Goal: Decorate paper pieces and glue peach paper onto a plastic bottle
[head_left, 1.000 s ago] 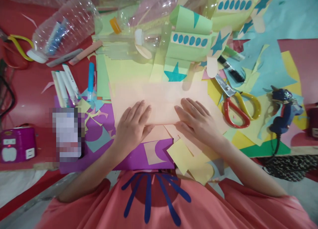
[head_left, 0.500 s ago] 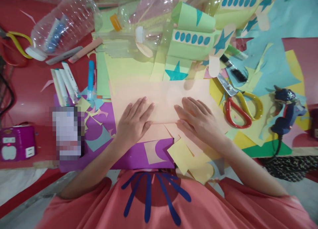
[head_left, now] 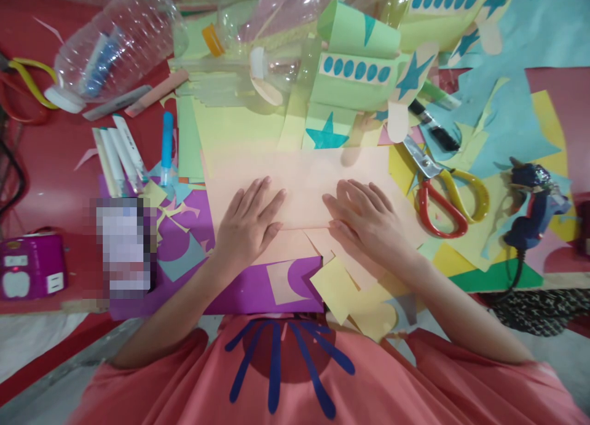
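A pale peach sheet of paper (head_left: 304,185) lies in front of me, its near edge over other peach pieces. Flat on its left part rests my left hand (head_left: 246,222), fingers stretched out. My right hand (head_left: 369,219) lies on the right part, fingers extended and nothing held. Between the two hands the paper shows bare. To the right of my right hand are scissors (head_left: 437,191) with one red and one yellow handle loop. Beyond the sheet stands a green paper piece (head_left: 354,96) with blue ovals and a star.
Clear plastic bottles (head_left: 120,43) lie at the back. Several markers (head_left: 117,154) and a blurred-out phone-like object (head_left: 124,246) are at left. A dark blue glue gun (head_left: 530,206) sits at right. Yellow paper scraps (head_left: 336,286) and purple paper (head_left: 244,289) cover the near edge.
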A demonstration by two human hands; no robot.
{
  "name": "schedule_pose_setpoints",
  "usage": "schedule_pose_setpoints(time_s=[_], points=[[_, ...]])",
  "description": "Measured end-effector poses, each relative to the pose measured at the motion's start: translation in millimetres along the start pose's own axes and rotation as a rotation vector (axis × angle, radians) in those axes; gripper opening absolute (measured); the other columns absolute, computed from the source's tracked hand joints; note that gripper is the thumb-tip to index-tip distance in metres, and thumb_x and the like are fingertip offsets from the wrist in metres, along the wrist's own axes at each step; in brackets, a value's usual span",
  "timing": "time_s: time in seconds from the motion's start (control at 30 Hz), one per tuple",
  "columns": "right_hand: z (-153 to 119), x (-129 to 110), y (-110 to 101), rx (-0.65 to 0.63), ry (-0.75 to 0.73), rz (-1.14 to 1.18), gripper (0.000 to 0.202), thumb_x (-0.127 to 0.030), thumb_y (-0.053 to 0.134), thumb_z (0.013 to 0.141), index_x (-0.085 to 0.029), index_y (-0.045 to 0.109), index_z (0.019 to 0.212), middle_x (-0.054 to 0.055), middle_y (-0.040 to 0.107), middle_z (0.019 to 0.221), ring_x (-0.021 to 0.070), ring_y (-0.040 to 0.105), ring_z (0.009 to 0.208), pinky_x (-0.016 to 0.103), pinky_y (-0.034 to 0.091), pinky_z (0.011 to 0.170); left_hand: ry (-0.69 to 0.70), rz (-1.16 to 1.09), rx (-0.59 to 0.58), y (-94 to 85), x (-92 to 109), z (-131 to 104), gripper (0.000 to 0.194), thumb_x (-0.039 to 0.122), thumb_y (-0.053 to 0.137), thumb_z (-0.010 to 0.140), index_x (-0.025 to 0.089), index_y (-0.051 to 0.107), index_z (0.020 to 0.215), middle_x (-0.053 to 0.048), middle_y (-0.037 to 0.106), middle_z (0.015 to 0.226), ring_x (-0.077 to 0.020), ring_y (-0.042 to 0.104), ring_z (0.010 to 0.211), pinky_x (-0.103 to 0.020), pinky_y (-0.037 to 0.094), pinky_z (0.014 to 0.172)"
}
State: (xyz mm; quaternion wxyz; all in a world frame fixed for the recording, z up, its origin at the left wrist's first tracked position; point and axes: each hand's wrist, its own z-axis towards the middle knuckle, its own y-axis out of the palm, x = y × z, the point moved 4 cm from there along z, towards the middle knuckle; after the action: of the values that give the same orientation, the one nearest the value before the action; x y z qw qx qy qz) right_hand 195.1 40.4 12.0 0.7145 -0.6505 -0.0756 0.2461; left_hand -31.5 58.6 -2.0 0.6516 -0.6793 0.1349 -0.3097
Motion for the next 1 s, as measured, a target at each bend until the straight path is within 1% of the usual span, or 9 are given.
schedule_pose_setpoints(time_s=[0.1, 0.27, 0.43, 0.7, 0.83, 0.9, 1.0], points=[[1, -2, -1, 0.008, -0.008, -0.020, 0.037, -0.036, 0.044, 0.098, -0.022, 0.061, 0.127, 0.014, 0.061, 0.131, 0.0270, 0.055, 0.127, 0.048, 0.040, 0.112, 0.012, -0.008, 0.036, 1.7, -1, 0, 0.053, 0.040, 0.034, 0.103, 0.022, 0.034, 0.152, -0.016, 0.032, 0.159, -0.0301, 0.031, 0.148, -0.049, 0.032, 0.118], [3, -2, -2, 0.021, -0.021, -0.034, 0.036, -0.034, 0.045, 0.098, -0.020, 0.062, 0.126, 0.015, 0.062, 0.129, 0.0265, 0.056, 0.125, 0.047, 0.040, 0.111, 0.012, 0.013, 0.064, 4.0, -1, -1, 0.052, 0.040, 0.034, 0.103, 0.022, 0.035, 0.152, -0.018, 0.034, 0.158, -0.0305, 0.032, 0.147, -0.050, 0.033, 0.117], [3, -2, -3, 0.034, -0.047, -0.061, 0.035, -0.034, 0.047, 0.097, -0.020, 0.062, 0.125, 0.015, 0.062, 0.128, 0.0273, 0.057, 0.124, 0.047, 0.043, 0.109, 0.016, 0.038, 0.068, 3.2, 0, -1, 0.051, 0.039, 0.034, 0.103, 0.019, 0.038, 0.150, -0.020, 0.038, 0.155, -0.0315, 0.034, 0.146, -0.050, 0.034, 0.116], [4, -4, -4, 0.021, -0.032, -0.062, 0.034, -0.032, 0.048, 0.096, -0.020, 0.062, 0.125, 0.014, 0.062, 0.127, 0.0260, 0.058, 0.123, 0.045, 0.045, 0.109, -0.002, 0.036, 0.060, 4.3, -1, -1, 0.051, 0.037, 0.034, 0.103, 0.021, 0.035, 0.152, -0.017, 0.034, 0.158, -0.0293, 0.032, 0.147, -0.049, 0.033, 0.117], [4, -5, -4, -0.003, -0.002, -0.049, 0.036, -0.029, 0.046, 0.097, -0.018, 0.060, 0.127, 0.014, 0.060, 0.132, 0.0266, 0.055, 0.126, 0.044, 0.047, 0.107, 0.000, 0.066, 0.065, 3.9, 1, 0, 0.051, 0.036, 0.035, 0.103, 0.019, 0.037, 0.151, -0.019, 0.035, 0.156, -0.0309, 0.034, 0.146, -0.049, 0.035, 0.116], [4, -12, -4, -0.001, -0.035, -0.032, 0.036, -0.024, 0.042, 0.097, -0.015, 0.059, 0.128, 0.015, 0.060, 0.133, 0.0268, 0.054, 0.127, 0.043, 0.048, 0.106, 0.007, 0.085, 0.081, 3.4, 2, 1, 0.051, 0.037, 0.036, 0.102, 0.018, 0.038, 0.150, -0.020, 0.037, 0.155, -0.0315, 0.036, 0.145, -0.049, 0.036, 0.115], [4, -31, -3, -0.012, -0.160, 0.015, 0.035, -0.020, 0.041, 0.098, -0.014, 0.061, 0.125, 0.014, 0.064, 0.129, 0.0261, 0.054, 0.127, 0.042, 0.048, 0.106, 0.005, 0.095, 0.094, 4.0, 3, 1, 0.052, 0.038, 0.037, 0.102, 0.018, 0.038, 0.150, -0.019, 0.038, 0.155, -0.0304, 0.038, 0.144, -0.047, 0.036, 0.115]])
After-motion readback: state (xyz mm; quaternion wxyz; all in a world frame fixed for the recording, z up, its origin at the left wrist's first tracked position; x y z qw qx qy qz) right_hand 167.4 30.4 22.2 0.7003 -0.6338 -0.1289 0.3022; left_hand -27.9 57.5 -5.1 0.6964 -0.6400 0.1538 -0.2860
